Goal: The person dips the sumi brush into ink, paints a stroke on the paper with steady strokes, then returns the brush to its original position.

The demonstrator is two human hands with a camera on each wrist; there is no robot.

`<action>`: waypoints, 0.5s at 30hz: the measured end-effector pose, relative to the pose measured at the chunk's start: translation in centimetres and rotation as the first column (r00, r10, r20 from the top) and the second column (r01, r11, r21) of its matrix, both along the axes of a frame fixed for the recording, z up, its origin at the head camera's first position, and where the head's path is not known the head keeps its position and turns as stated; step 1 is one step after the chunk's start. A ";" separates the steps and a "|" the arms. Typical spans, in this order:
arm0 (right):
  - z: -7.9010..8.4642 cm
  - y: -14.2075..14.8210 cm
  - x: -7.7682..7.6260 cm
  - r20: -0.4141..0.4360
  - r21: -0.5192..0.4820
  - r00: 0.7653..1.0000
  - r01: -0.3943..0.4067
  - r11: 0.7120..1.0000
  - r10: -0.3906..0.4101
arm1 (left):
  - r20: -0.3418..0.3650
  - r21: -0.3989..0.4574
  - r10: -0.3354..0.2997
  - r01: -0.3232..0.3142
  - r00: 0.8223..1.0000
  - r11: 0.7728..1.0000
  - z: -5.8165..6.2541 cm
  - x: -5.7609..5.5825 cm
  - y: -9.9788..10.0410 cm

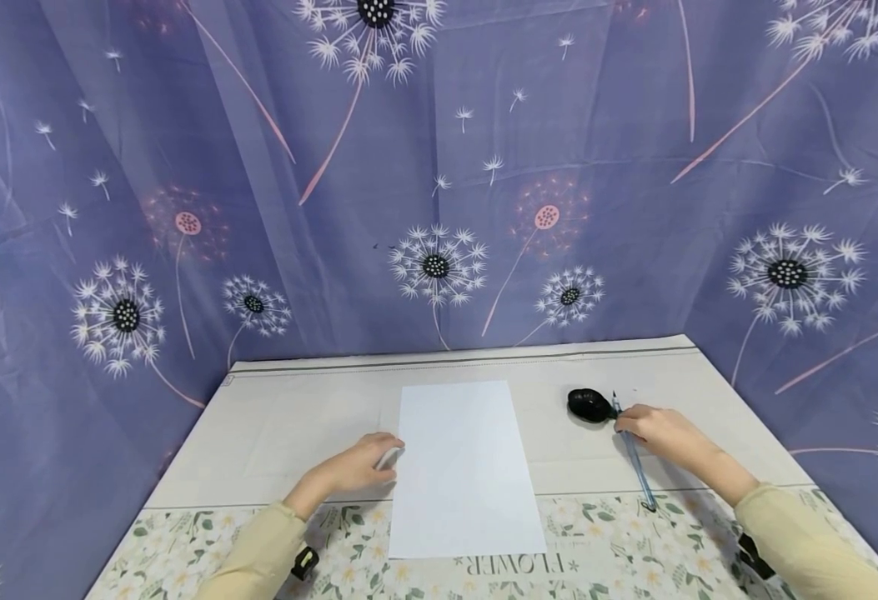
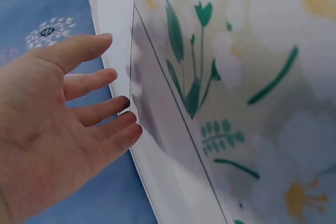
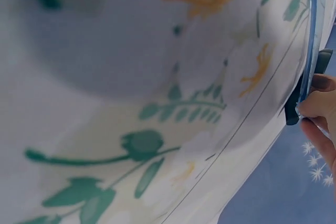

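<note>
Between the thumb and fingers of my right hand (image 1: pixel 656 432) is a slim blue brush (image 1: pixel 637 467). Its dark pointed tip faces the far side of the table, and a small loop hangs at the near end. In the right wrist view the thumb and fingers pinch the brush (image 3: pixel 313 30). Close to its tip, left of the hand, sits a small glossy black dish (image 1: pixel 587 405). My left hand (image 1: pixel 359 463) is at the left edge of a blank white sheet of paper (image 1: pixel 463 467). In the left wrist view its fingers (image 2: pixel 102 111) are spread and hold nothing.
A pale cloth with a flowered front band (image 1: pixel 363 567) covers the table. Purple dandelion-print curtains (image 1: pixel 378 317) close off the back and both sides. Dark wrist straps show at both sleeves.
</note>
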State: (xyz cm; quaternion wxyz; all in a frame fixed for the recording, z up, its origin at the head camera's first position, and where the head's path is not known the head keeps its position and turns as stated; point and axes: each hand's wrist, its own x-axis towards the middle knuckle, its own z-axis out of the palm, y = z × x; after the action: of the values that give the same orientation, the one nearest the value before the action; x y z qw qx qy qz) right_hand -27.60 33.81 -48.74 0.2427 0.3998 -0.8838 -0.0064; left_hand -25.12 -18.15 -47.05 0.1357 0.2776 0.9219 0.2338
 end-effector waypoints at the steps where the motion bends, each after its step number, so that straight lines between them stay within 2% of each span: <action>1: -0.1 -0.1 -0.1 -0.013 0.005 1.000 -0.012 1.000 0.012 | 0.003 -0.002 0.002 -0.002 1.000 1.000 0.0 0.0 0.1; 8: -0.8 -0.1 -0.7 -0.107 0.039 0.987 -0.115 0.993 0.119 | 0.057 0.005 -0.002 0.002 0.998 1.000 -0.3 0.1 0.1; 15: -1.0 -0.2 -0.8 -0.136 0.074 0.978 -0.148 0.986 0.157 | 0.073 -0.006 0.002 -0.002 0.997 1.000 -0.4 0.1 0.1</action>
State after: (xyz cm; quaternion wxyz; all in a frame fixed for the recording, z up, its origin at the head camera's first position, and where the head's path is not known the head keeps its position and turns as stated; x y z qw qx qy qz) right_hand -28.41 33.62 -49.70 0.2915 0.4724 -0.8306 -0.0442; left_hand -24.97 -18.08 -47.47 0.1700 0.2674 0.9172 0.2414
